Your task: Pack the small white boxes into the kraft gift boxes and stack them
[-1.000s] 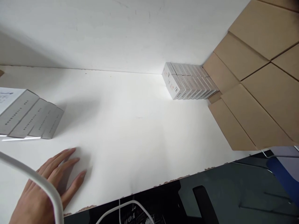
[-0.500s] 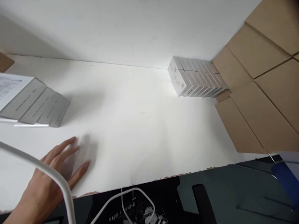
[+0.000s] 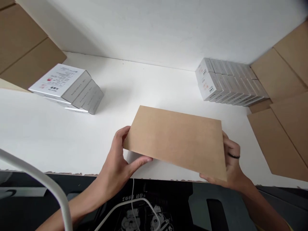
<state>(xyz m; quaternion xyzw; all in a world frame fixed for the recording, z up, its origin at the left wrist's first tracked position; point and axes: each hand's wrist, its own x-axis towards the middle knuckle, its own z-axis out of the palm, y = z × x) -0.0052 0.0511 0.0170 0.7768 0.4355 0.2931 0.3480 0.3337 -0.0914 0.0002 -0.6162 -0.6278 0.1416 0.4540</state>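
A plain brown cardboard box [image 3: 178,141] is held between my two hands above the front part of the white table [image 3: 154,86]. Round its left end closes my left hand [image 3: 117,163], the thumb along the lower edge. My right hand [image 3: 232,165], with a dark ring on one finger, grips the right end; some of its fingers are hidden behind the box. A stack of white printed boxes [image 3: 69,86] stands to the left of my hands. Farther back on the right, two rows of small white boxes [image 3: 228,81] sit against the wall.
Brown cartons [image 3: 281,138] are piled along the right side, and more brown cartons [image 3: 26,48] fill the back left corner. A white cable [image 3: 48,183] loops across the lower left. The table's front edge is chipped.
The brown box has come into view, held in both hands. My left hand moved right from the bare table and closed on it; my right hand appeared. The view shifted left.
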